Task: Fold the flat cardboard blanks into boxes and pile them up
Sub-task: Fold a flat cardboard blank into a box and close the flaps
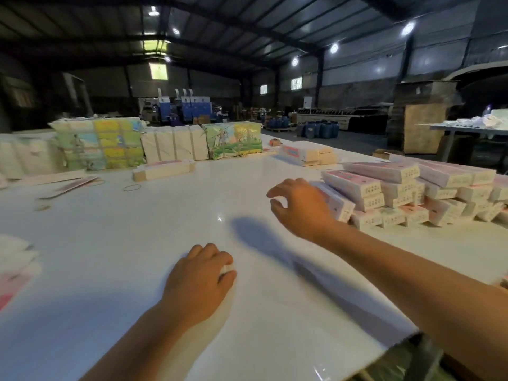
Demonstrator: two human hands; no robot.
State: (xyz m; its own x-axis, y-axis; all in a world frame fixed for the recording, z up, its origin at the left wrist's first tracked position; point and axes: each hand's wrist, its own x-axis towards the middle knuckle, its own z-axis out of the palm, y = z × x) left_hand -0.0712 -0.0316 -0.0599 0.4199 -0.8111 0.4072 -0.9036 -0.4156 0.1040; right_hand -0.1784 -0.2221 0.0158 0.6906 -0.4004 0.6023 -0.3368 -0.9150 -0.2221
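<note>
Boxes bear pink print, writing unreadable.

Dim hall, bright ceiling lamps; glare on white table; wide-angle bending, soft edges.

Your left hand sits low in the frame's centre, fingers curled over the white table, holding nothing you can make out. Your right hand hangs right of centre, fingers loosely bent, just beside the nearest folded box of the pile at the right edge. A stack of flat blanks lies in the upper middle, another stack to its right. Wrapped bundles line the table's far side. A rubber band lies left of centre.
</note>
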